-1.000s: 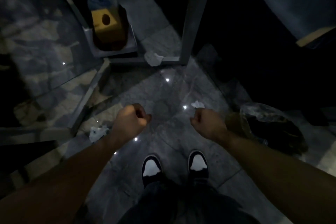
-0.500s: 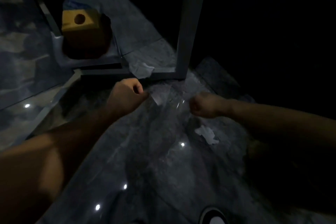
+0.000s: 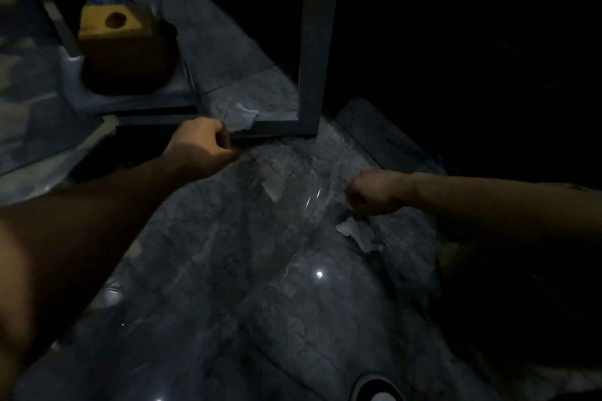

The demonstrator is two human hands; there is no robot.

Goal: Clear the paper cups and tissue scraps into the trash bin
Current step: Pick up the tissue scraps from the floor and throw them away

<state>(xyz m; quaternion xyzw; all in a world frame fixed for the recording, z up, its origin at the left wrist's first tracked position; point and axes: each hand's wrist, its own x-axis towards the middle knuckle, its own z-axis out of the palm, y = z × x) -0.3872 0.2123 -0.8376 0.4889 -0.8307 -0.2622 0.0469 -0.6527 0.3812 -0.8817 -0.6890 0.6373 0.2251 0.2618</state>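
Note:
The scene is very dim. A white tissue scrap (image 3: pixel 241 116) lies on the grey frame bar, just right of my left hand (image 3: pixel 199 148), which is curled into a fist a little short of it. A second tissue scrap (image 3: pixel 357 234) lies on the marble floor, just below my right hand (image 3: pixel 374 194), also a fist with nothing visible in it. The trash bin is lost in the dark at the right. No paper cup can be made out.
A grey metal frame post (image 3: pixel 317 42) rises ahead, its base bar (image 3: pixel 280 127) crossing behind my left hand. A yellow box with a round hole (image 3: pixel 119 39) sits on a white tray at upper left. The toe of my shoe (image 3: pixel 378 392) shows at the bottom.
I have bent down and forward from standing. Both fists came lower toward the floor, the left closing on the scrap at the frame, the right on the floor scrap. The bin left view.

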